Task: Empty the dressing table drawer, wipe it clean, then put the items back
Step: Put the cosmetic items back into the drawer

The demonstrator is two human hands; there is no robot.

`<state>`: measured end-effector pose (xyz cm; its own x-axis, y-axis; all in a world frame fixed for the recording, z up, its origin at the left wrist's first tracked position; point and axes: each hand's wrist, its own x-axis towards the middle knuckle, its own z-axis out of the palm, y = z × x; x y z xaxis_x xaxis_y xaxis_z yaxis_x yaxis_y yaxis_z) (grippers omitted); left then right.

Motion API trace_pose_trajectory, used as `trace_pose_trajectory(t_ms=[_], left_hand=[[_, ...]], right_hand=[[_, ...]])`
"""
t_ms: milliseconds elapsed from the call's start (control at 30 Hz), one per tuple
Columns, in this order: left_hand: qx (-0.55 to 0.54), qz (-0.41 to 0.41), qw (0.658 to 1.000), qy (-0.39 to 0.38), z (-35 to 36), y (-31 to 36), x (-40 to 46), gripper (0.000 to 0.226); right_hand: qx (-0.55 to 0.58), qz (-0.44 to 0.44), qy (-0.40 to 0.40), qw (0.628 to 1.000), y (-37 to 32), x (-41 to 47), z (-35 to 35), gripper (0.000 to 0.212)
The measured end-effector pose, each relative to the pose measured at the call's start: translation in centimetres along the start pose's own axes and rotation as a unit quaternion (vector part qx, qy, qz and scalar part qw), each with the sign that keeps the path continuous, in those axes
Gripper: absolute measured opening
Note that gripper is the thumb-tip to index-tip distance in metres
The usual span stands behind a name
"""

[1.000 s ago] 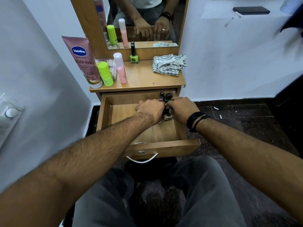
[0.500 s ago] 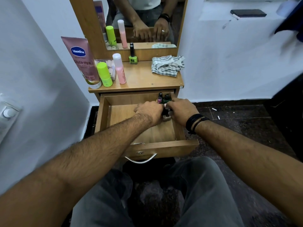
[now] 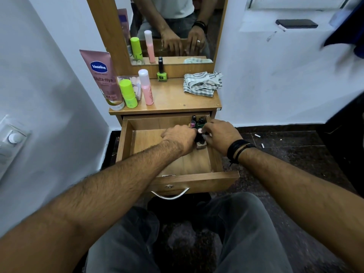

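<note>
Open wooden drawer [image 3: 178, 181], pulled out under the worktop [image 3: 177, 99]. Left hand [image 3: 180, 137] and right hand [image 3: 221, 134] meet in its right rear corner, fingers curled around small nail polish bottles [image 3: 200, 138]; two more bottles [image 3: 197, 121] stand just behind. On the worktop: pink Vaseline tube [image 3: 102, 79], green stick [image 3: 128, 93], pink spray bottle [image 3: 146, 87], green nail polish [image 3: 162, 72] against the mirror frame [image 3: 106, 32], crumpled striped cloth [image 3: 202, 83] at right. Black phone [image 3: 296, 23] on a wall ledge.

Both hands [image 3: 199, 138] together — fingers curled
</note>
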<state>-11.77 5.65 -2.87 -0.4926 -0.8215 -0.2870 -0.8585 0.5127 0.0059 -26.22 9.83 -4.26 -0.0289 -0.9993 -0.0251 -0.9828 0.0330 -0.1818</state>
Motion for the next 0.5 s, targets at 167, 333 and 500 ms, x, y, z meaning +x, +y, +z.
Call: trace_pose_trajectory(t_ms=[167, 333, 500], left_hand=[[0.012, 0.03, 0.998, 0.061, -2.8, -1.8, -0.6, 0.026], [0.075, 0.039, 0.979, 0.183, -8.0, -5.0, -0.6, 0.031], [0.085, -0.01, 0.964, 0.251, -13.3, -7.7, -0.2, 0.026]], right_hand=[[0.023, -0.005, 0.058, 0.998, -0.4, 1.2, -1.8, 0.021], [0.095, -0.01, 0.092, 0.991, -2.8, 4.4, -4.6, 0.023], [0.15, 0.003, 0.112, 0.982, -5.4, 9.6, -6.4, 0.034]])
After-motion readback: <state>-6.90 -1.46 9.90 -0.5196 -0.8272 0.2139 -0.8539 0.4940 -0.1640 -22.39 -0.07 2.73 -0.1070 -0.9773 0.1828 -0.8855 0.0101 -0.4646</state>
